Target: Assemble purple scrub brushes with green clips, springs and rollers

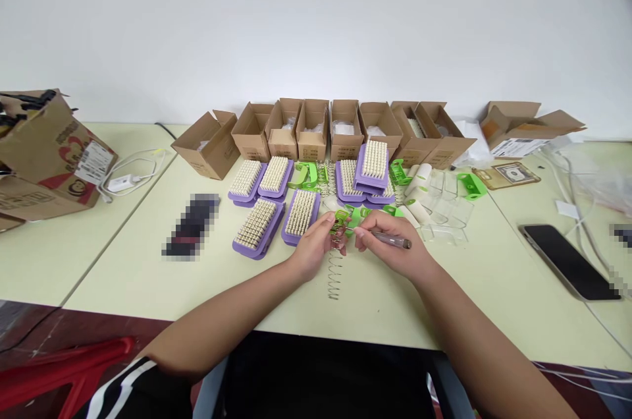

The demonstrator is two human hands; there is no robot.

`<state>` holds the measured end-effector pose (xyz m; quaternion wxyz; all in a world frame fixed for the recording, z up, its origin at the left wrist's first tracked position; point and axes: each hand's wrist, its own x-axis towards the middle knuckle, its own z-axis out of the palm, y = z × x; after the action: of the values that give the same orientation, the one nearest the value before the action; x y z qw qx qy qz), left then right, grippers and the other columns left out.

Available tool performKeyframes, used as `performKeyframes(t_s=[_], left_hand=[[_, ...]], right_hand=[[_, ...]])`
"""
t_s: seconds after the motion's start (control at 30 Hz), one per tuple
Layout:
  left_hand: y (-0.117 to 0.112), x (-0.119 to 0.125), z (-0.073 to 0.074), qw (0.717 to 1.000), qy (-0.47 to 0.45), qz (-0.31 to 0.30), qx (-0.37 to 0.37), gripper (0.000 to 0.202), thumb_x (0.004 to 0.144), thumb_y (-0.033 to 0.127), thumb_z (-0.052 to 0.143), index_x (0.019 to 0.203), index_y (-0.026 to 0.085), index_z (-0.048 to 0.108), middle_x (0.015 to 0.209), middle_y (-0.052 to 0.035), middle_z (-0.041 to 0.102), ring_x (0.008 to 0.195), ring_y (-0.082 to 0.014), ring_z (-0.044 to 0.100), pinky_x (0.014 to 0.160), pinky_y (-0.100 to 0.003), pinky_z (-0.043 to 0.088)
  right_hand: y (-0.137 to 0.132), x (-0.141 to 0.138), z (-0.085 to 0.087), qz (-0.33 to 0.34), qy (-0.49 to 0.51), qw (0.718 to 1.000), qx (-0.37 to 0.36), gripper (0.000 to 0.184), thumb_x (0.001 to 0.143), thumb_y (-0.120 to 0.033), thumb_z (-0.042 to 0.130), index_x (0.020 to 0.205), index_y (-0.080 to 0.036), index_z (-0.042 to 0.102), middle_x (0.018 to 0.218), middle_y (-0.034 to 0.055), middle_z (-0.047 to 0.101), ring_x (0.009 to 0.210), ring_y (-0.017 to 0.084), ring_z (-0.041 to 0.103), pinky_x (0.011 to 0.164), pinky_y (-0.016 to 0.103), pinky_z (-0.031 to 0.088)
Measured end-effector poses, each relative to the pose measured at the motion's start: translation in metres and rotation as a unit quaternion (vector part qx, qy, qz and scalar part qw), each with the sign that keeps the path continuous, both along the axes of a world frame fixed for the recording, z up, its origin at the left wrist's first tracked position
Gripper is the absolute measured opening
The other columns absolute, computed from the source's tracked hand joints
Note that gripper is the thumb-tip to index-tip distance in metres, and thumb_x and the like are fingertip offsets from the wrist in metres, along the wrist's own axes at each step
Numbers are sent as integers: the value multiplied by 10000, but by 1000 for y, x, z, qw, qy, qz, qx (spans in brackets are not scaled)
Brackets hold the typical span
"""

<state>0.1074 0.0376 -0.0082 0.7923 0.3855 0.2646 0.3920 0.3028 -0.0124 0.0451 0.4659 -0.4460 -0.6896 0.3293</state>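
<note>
My left hand [315, 245] is closed on a small green plastic part [340, 216] above the front middle of the table. A long coiled metal spring [334, 274] hangs down from that part toward me. My right hand [397, 231] grips a screwdriver [392, 239] with a dark see-through handle, its shaft pointing left at the green part. The fingers partly hide where tip, spring and part meet. Just beyond my hands lie purple blocks [255, 228] topped with rows of cream pegs, upright springs [326, 176] and more green parts [471, 187].
Open cardboard boxes [312, 132] line the back by the wall. White rollers [419, 182] and bent clear pieces [447, 208] lie on the right, with a phone [567, 261] farther out. A larger carton [49, 162], a white charger cable [123, 182] and a blurred-out dark object [191, 226] are left.
</note>
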Motion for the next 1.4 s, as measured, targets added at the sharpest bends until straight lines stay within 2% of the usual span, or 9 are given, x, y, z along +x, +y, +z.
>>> performKeyframes(t_s=[0.1,0.23,0.37,0.5,0.8,1.03,1.4], left_hand=[[1,-1,4,1000,-9,-6,-12,507,935,617,799,1116,148,736,879,-8,557,706,-158,567,664,-336,536],[1,-2,8,999,-19,-16,-24,513,927,607,819,1129,145,728,889,-9,545,709,-153,551,657,-332,539],[0,-2,8,999,-29,-27,-26,485,935,583,816,1127,149,716,888,-12,549,707,-155,555,653,-331,543],[-1,-2,10,999,-34,-29,-23,423,939,558,815,1033,169,678,858,1,538,681,-148,540,662,-336,546],[-1,-4,10,998,-43,-33,-32,369,960,530,780,1034,188,662,866,8,518,676,-142,529,664,-327,558],[-3,-3,8,996,-47,-56,-42,370,960,527,787,987,183,651,861,2,533,693,-149,553,677,-328,563],[4,-8,17,994,-67,-49,-75,354,958,480,815,953,169,645,828,7,568,629,-131,563,720,-354,588]], right_hand=[[-2,3,-2,-44,2,999,15,271,1079,-361,715,832,-247,715,766,17,763,650,162,681,602,301,518],[0,7,-7,-89,93,992,-15,258,1066,-418,740,875,-256,676,747,12,784,638,179,701,636,329,551],[11,10,-15,-43,189,976,-98,296,1046,-465,764,873,-256,646,723,10,785,604,196,714,647,360,585],[19,14,-21,-7,235,965,-119,301,1044,-470,766,869,-253,652,670,11,775,562,206,708,598,360,578],[18,12,-23,25,233,965,-115,296,1046,-434,771,865,-255,620,705,16,793,573,202,717,604,354,578],[18,12,-24,51,194,969,-145,313,1040,-449,779,857,-242,632,734,22,798,601,192,730,633,345,600],[11,3,-19,9,171,980,-97,240,998,-426,829,890,-243,718,812,22,790,712,195,739,727,361,628]])
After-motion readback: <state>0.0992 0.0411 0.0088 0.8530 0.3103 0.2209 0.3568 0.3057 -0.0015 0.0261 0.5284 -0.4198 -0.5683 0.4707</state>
